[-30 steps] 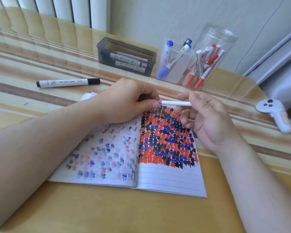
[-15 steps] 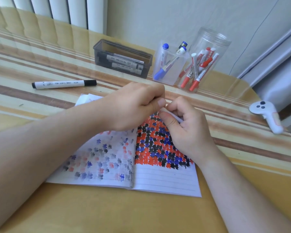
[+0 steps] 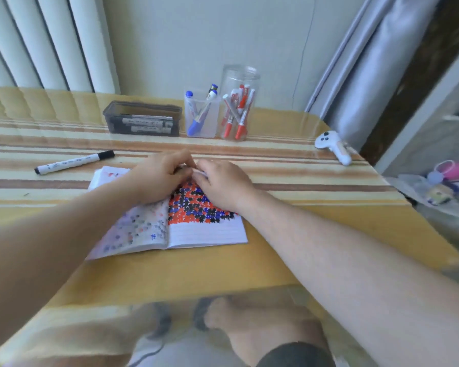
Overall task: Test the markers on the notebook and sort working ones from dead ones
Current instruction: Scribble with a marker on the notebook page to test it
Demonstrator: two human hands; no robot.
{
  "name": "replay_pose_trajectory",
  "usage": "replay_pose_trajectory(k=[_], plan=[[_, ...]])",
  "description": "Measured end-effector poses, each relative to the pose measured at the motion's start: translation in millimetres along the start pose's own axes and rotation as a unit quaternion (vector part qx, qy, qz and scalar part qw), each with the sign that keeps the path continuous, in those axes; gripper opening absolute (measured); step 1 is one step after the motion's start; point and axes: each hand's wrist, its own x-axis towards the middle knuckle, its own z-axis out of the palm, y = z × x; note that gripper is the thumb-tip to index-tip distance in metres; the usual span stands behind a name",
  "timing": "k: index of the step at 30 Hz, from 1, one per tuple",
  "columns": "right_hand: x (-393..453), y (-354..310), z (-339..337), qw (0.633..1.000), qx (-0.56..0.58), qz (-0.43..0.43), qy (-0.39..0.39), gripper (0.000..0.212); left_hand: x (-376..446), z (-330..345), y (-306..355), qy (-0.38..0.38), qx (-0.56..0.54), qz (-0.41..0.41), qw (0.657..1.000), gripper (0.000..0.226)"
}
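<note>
An open lined notebook [image 3: 204, 234] lies on the striped table, its right page thick with red, blue and black marks. Both hands meet over its top edge. My right hand [image 3: 223, 186] curls round a thin white marker [image 3: 200, 172], of which only a sliver shows between the hands. My left hand [image 3: 159, 178] has its fingers curled and pinches the marker's near end. The marker's tip and cap are hidden.
A black-capped white marker [image 3: 72, 162] lies loose at the left. At the back stand a dark box [image 3: 143, 119] with markers, a square clear cup [image 3: 202, 115] with blue ones and a round jar [image 3: 237, 109] with red ones. A white controller [image 3: 333, 147] sits near the right edge.
The hands have closed together over the notebook's top, and the marker that showed between them is now almost hidden. The view has pulled back and up.
</note>
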Motion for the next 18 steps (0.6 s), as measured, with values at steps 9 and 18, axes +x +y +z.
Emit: replay_pose_trajectory(k=[9,18], plan=[[-232,32,-54,0.958,0.257,0.074,0.1,0.017,-105,45,158,-0.072,-0.099,0.125,0.985,0.008],[-507,91,52,0.801,0.364,0.415,0.234,0.01,-199,239,252,-0.246,-0.158,0.116,0.949,0.044]])
